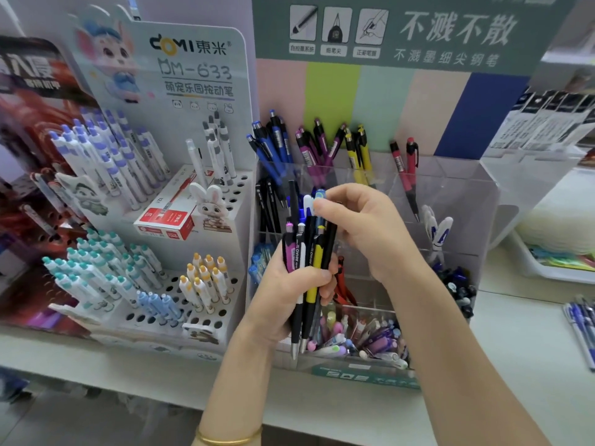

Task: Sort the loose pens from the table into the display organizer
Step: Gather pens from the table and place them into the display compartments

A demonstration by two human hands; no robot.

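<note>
My left hand (289, 294) grips a bundle of several pens (307, 252), held upright with tips down, in front of the clear acrylic display organizer (457, 201). The bundle mixes pink, white, black, yellow and blue barrels. My right hand (363, 226) reaches over the top of the bundle and pinches the upper end of one pen with a light blue cap (319, 196). The organizer's back row holds blue pens (273, 136), purple pens (317, 146), yellow pens (357, 149) and red pens (407, 162). Its lower front bins hold mixed pastel pens (370, 339).
A white DOMI pen stand (193, 194) with rows of purple, teal and orange capped pens stands at the left, with a red box (167, 220) on it. Loose blue pens (582, 323) lie on the white shelf at the far right. A tray (547, 268) sits behind them.
</note>
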